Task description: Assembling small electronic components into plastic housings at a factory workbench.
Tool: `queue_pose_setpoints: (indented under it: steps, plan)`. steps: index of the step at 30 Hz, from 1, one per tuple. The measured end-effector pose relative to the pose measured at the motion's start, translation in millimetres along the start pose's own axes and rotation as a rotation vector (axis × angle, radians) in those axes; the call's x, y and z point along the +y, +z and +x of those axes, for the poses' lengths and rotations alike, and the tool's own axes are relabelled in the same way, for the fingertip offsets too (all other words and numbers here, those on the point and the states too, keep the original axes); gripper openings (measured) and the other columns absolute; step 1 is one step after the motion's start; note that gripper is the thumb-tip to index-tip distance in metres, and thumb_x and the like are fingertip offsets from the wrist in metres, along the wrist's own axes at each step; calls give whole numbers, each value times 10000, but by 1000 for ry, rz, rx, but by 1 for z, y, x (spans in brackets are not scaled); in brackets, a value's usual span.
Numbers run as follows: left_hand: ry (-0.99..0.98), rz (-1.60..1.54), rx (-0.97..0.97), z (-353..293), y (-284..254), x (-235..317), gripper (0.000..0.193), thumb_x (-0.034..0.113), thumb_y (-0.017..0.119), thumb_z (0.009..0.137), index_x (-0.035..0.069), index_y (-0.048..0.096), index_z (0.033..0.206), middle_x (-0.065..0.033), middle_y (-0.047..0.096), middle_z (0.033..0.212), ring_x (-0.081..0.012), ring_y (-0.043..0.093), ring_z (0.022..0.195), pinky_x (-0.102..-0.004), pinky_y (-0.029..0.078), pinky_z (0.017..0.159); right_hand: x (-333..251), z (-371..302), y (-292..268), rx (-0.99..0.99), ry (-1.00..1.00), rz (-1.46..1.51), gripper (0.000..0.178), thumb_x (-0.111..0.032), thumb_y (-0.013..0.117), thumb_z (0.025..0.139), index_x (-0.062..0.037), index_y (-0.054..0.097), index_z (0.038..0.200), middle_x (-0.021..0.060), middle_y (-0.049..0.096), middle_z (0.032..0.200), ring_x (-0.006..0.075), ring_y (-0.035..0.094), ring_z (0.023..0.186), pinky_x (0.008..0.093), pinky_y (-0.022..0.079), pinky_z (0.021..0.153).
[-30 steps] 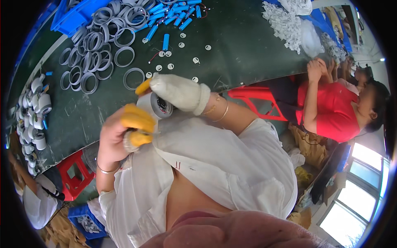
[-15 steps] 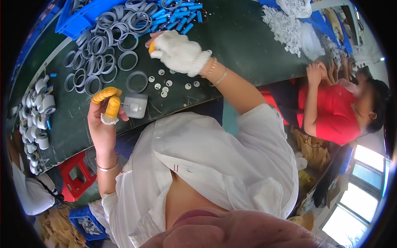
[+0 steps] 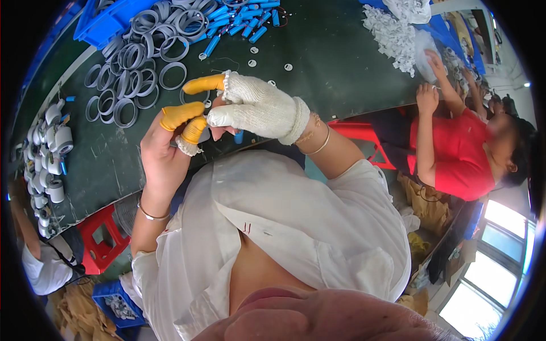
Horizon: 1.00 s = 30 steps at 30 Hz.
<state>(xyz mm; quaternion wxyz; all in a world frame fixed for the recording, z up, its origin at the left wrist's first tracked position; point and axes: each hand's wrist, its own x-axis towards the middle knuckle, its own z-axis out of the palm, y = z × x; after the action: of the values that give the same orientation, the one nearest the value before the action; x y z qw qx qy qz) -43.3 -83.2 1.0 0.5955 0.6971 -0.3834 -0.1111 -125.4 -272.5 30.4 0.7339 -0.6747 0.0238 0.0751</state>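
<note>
My left hand (image 3: 168, 145), bare with yellow rubber cots on the fingertips, is raised over the near edge of the dark green table (image 3: 330, 62). My right hand (image 3: 256, 108) wears a white knit glove with one yellow fingertip. It meets the left fingertips, and the two hands touch. A short blue tube (image 3: 239, 137) pokes out just under the gloved thumb. What my left fingers pinch is hidden by the hands.
Behind the hands lie several grey rings (image 3: 136, 79), a heap of blue tubes (image 3: 239, 17) and small white washers (image 3: 251, 63). White cylindrical parts (image 3: 51, 148) line the left edge. A person in red (image 3: 455, 150) works at the right by a white pile (image 3: 392, 34). A red stool (image 3: 96, 238) stands below.
My right hand has come back from the far ring and tube pile to meet the left hand. My left hand has lifted and turned toward it; the grey part it held earlier is no longer visible.
</note>
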Motion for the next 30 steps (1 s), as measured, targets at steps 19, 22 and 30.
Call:
queue_pose_setpoints:
  steps: [19, 22, 30]
  plan:
    - [-489, -567, -49, -7, -14, -14, 254, 57, 548, 963, -12, 563, 1208, -89, 643, 943, -139, 648, 779, -295, 589, 726, 18, -3, 11, 288, -446, -793, 189, -236, 694, 833, -58, 642, 870, 96, 565, 742, 299, 570, 655, 397, 445, 595]
    - [-546, -682, -75, -10, -14, -14, 231, 76, 564, 961, -26, 563, 1168, -109, 654, 955, -161, 668, 795, -298, 594, 723, 12, -1, 11, 246, -420, -827, 208, -245, 694, 831, -50, 625, 846, 96, 557, 731, 299, 561, 628, 399, 439, 578]
    - [-522, -611, -97, -13, -15, -15, 214, 50, 577, 947, -34, 561, 1143, -127, 667, 957, -175, 678, 811, -298, 592, 723, -1, 3, 1, 121, -387, -838, 214, -259, 709, 804, -68, 619, 835, 90, 590, 755, 255, 639, 657, 355, 481, 544]
